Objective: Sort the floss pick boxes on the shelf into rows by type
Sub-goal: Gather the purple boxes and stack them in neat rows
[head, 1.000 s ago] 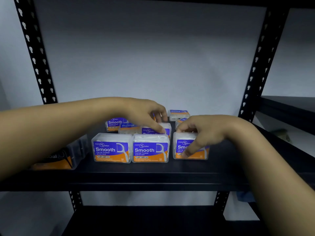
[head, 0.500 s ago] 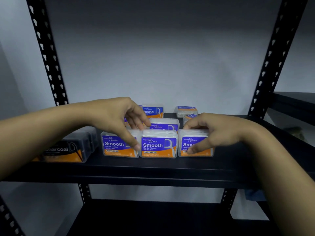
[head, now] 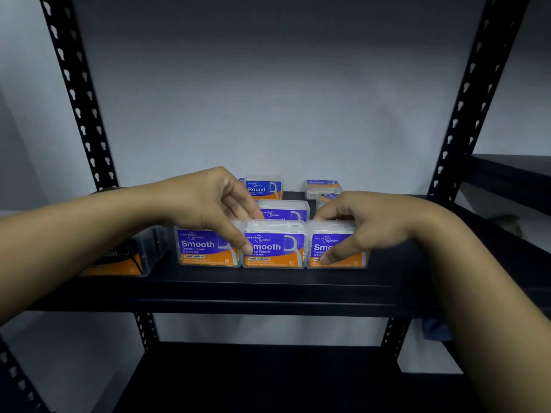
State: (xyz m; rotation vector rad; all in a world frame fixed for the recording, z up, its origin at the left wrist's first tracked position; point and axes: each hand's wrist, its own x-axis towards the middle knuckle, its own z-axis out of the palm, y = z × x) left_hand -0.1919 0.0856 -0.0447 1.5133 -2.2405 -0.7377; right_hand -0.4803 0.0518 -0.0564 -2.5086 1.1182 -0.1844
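Three clear "Smooth" floss pick boxes stand side by side at the shelf's front: left box (head: 202,248), middle box (head: 275,251), right box (head: 343,248). My left hand (head: 208,204) grips the left box from above, thumb on its front at the seam with the middle box. My right hand (head: 366,222) grips the right box, thumb on its front label, fingers over its top. Behind the row stands another blue box (head: 284,210), with a "Round" box (head: 264,189) further back and two more Round boxes (head: 323,187) at the back right.
A black charcoal floss box (head: 125,254) lies at the shelf's left, partly behind my left forearm. Black perforated uprights (head: 80,96) flank the shelf (head: 268,293). A lower shelf (head: 268,380) sits below and another rack (head: 512,174) at right.
My left hand came forward from the back boxes onto the left Smooth box. The three front boxes now stand closer together. The camera view shifted.
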